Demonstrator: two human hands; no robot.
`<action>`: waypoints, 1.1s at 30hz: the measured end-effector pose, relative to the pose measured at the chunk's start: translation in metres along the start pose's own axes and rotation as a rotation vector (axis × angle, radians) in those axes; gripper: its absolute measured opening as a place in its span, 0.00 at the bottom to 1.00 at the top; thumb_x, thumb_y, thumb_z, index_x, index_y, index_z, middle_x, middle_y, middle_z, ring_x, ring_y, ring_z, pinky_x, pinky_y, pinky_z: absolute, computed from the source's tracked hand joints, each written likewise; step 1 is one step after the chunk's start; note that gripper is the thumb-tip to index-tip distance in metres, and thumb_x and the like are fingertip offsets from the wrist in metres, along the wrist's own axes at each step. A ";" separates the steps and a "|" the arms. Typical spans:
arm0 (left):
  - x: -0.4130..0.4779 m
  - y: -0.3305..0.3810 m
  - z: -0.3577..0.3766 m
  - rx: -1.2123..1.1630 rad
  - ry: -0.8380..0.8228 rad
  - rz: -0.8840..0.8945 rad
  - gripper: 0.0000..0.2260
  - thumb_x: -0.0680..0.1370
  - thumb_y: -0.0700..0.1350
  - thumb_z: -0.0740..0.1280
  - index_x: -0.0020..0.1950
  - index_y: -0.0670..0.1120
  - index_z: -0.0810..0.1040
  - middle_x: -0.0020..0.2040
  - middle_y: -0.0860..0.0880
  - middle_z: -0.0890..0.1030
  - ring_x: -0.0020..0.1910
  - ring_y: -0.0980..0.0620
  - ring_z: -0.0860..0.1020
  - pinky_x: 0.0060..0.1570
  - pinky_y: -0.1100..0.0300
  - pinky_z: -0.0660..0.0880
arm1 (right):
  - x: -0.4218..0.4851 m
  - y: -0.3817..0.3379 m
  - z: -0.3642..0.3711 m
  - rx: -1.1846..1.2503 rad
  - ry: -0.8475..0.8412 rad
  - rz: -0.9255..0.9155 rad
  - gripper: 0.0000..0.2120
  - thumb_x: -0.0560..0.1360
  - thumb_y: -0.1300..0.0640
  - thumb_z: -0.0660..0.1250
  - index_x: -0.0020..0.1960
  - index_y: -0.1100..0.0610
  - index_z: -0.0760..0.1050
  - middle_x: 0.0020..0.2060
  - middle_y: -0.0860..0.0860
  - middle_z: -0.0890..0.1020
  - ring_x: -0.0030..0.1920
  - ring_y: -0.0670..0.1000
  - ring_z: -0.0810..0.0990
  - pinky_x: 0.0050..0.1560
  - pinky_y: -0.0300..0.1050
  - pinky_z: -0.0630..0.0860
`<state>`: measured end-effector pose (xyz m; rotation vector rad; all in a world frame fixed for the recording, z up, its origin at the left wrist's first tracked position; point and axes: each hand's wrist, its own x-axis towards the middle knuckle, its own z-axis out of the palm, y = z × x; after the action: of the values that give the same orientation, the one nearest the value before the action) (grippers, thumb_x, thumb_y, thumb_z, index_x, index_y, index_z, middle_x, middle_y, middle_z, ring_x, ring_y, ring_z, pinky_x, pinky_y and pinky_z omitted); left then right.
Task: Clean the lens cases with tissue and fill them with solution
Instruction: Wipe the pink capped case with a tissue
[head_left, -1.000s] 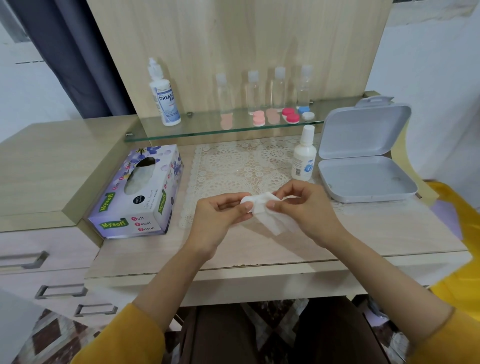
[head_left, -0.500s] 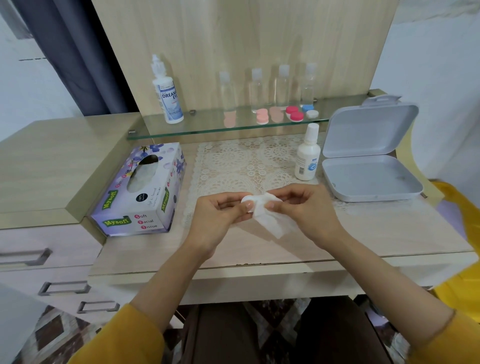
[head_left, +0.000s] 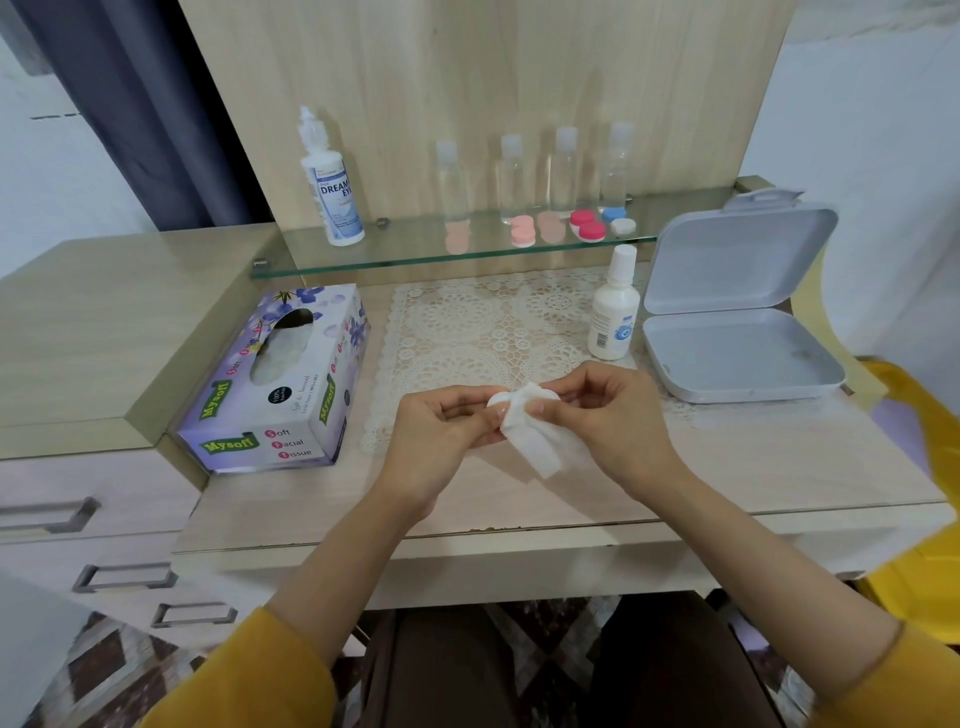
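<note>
Over the front of the lace mat, my left hand (head_left: 441, 436) pinches a small white lens case (head_left: 497, 399) that is mostly wrapped in a white tissue (head_left: 535, 441). My right hand (head_left: 608, 415) pinches the tissue against the case from the right, and the tissue's loose end hangs below. A small white solution bottle (head_left: 613, 312) stands on the mat behind my right hand. More lens cases sit on the glass shelf: a pink one (head_left: 522, 231), a red one (head_left: 587, 226) and a blue-and-white one (head_left: 618, 221).
A Mysoft tissue box (head_left: 280, 384) lies at the left of the desk. An open grey plastic box (head_left: 737, 332) sits at the right. On the glass shelf (head_left: 363, 260) stand a Dream Eye bottle (head_left: 330, 182) and several clear small bottles (head_left: 511, 176). Drawers are at the lower left.
Both hands stay together on the tissue-wrapped case, with small finger shifts. The tissue's fold has turned slightly. The camera has tilted a little.
</note>
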<state>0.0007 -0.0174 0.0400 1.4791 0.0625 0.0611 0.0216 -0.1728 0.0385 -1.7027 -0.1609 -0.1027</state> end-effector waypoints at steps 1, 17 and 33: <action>0.000 0.000 0.000 -0.004 -0.006 0.001 0.06 0.72 0.32 0.68 0.47 0.38 0.81 0.40 0.45 0.84 0.39 0.53 0.83 0.39 0.67 0.77 | 0.000 0.000 0.000 -0.008 0.011 -0.014 0.10 0.65 0.64 0.76 0.31 0.53 0.77 0.29 0.50 0.79 0.32 0.48 0.75 0.36 0.41 0.73; 0.012 0.005 -0.012 -0.061 -0.157 -0.123 0.11 0.68 0.41 0.69 0.47 0.38 0.80 0.44 0.41 0.83 0.42 0.47 0.83 0.43 0.64 0.78 | 0.000 0.008 -0.013 0.055 -0.119 -0.054 0.19 0.68 0.71 0.70 0.48 0.49 0.79 0.45 0.49 0.83 0.40 0.48 0.78 0.48 0.38 0.76; 0.040 -0.021 -0.019 1.181 -0.146 0.319 0.12 0.73 0.50 0.69 0.56 0.53 0.80 0.50 0.54 0.76 0.53 0.53 0.69 0.56 0.55 0.65 | 0.010 0.011 -0.029 -0.121 0.135 -0.091 0.05 0.71 0.58 0.71 0.37 0.51 0.79 0.22 0.47 0.68 0.25 0.42 0.65 0.30 0.32 0.63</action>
<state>0.0394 0.0030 0.0174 2.6583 -0.3105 0.1964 0.0334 -0.2022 0.0337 -1.8021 -0.1337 -0.2993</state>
